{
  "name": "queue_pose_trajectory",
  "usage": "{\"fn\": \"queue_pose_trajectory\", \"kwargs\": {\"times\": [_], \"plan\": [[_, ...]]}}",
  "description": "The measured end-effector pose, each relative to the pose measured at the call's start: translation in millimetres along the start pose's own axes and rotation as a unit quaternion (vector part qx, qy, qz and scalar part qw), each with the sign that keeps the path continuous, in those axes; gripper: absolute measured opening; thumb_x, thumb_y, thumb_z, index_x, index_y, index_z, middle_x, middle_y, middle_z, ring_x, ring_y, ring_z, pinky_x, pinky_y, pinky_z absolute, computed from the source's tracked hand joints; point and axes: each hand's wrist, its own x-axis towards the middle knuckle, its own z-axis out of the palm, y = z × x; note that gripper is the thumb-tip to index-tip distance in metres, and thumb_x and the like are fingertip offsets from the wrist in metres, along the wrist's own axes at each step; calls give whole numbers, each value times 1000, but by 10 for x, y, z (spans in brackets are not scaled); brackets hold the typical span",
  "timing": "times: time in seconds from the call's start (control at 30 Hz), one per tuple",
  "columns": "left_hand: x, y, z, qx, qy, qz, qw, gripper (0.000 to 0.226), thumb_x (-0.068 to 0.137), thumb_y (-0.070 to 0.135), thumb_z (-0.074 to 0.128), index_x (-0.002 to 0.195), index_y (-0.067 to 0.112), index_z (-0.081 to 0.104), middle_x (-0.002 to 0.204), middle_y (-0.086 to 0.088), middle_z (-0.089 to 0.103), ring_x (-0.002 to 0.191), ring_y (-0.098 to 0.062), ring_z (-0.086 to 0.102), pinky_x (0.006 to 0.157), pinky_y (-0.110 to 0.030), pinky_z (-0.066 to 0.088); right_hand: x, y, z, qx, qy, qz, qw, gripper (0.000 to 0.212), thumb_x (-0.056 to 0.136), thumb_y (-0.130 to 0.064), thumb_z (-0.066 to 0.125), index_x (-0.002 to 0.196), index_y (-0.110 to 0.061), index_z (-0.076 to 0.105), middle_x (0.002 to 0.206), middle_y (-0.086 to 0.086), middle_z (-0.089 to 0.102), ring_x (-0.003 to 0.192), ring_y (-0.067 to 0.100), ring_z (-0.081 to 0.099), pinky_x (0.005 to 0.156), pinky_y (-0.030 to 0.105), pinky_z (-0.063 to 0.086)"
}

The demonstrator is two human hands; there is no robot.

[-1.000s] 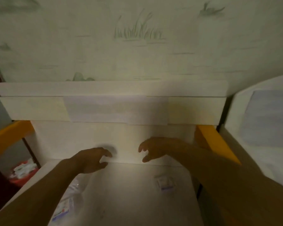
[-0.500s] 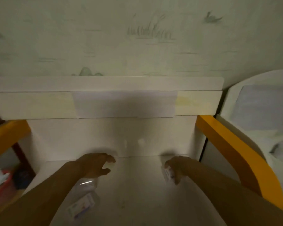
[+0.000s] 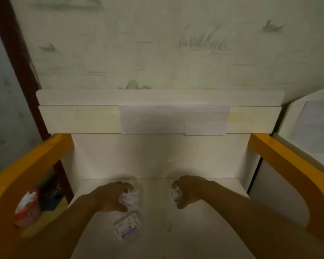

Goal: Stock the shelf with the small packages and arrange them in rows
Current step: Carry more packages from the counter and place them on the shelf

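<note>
Left hand (image 3: 111, 197) curls round a crumpled white packet (image 3: 130, 198); right hand (image 3: 188, 190) pinches a small white package (image 3: 176, 196). Both sit on the white shelf (image 3: 204, 230), another printed package (image 3: 127, 226) nearer, between yellow side rails (image 3: 288, 165) below pale wallpaper (image 3: 157, 43).

Small white packages (image 3: 128, 226) on shelf (image 3: 204, 230)

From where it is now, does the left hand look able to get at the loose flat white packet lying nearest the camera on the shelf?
Probably yes. The flat white packet lies uncovered on the white shelf, just below the left hand, but that hand already grips a crumpled white packet.
</note>
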Motion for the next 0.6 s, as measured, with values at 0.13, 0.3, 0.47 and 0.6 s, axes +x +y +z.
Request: {"fn": "queue_pose_trajectory", "kwargs": {"times": [0.13, 0.3, 0.47, 0.6], "plan": [[37, 73, -87, -19, 23, 34, 999, 77, 75, 44, 74, 140, 36, 34, 131, 13, 43, 124, -9, 46, 101, -18, 34, -122, -48, -127, -1, 5, -8, 1000, 81, 77, -50, 71, 145, -26, 34, 142, 5, 43, 127, 27, 46, 104, 41, 42], [191, 319, -497, -42, 91, 74, 992, 73, 67, 55, 76, 128, 45, 39, 118, 14, 48, 107, -5, 51, 93, -22, 43, -460, 200, -414, -3, 43, 29, 999, 81, 79, -50, 69, 147, -25, 32, 145, 4, 41, 131, 24, 43, 105, 39, 40], [339, 965, -1029, -39, 148, 160, 975, 72, 70, 55, 72, 133, 39, 40, 126, 13, 47, 114, -7, 50, 97, -23, 42, -853, 592, -897, 2, 119, 80, 990, 80, 79, -50, 69, 146, -23, 36, 144, 5, 44, 130, 27, 44, 105, 41, 40], [459, 1623, -1344, -21, 176, 237, 955, 71, 72, 57, 72, 132, 36, 40, 126, 15, 49, 111, -7, 52, 95, -29, 47, -1218, 908, -1199, 34, 174, 108, 978, 78, 79, -49, 69, 145, -22, 37, 143, 5, 46, 128, 26, 46, 104, 40, 41]]}}
